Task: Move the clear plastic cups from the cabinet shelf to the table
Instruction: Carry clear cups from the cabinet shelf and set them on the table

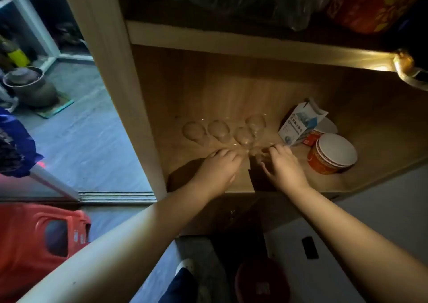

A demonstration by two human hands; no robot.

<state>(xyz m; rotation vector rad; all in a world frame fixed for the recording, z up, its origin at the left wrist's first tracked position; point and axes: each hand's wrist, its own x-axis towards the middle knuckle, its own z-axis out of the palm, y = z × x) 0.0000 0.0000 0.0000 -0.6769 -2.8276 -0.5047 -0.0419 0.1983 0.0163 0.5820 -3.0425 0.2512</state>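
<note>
Both forearms reach into the cabinet, where the left hand (217, 166) and right hand (283, 166) curl around the nearest cups (243, 135) on the shelf (231, 98); whether either grip has closed cannot be told. Pickup stage; next, lifting them toward the table, unseen.

Two bare hands, left hand (217, 168), right hand (283, 166), reaching clear plastic cups (220, 130), cabinet shelf (208, 94)
</note>
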